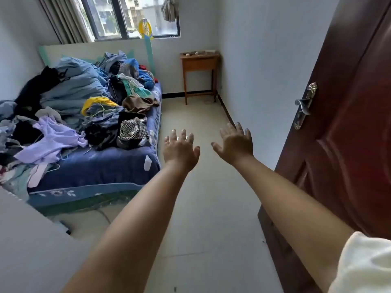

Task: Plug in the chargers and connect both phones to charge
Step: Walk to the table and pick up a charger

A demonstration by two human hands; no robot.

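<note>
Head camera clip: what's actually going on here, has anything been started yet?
Nothing is being handled yet. The person stands at an open door looking into a bedroom, with the left hand and right hand stretched forward, open and empty. A bed piled with clothes fills the left side. A small wooden table in the far corner carries a few small items, too distant to identify. No phone or charger can be made out.

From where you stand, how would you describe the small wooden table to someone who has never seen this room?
Look at the far wall under the window. In the right corner, past the foot of the bed, stands the small wooden table on thin legs. It is the only orange-brown furniture there, with a few small flat things on top.
</note>
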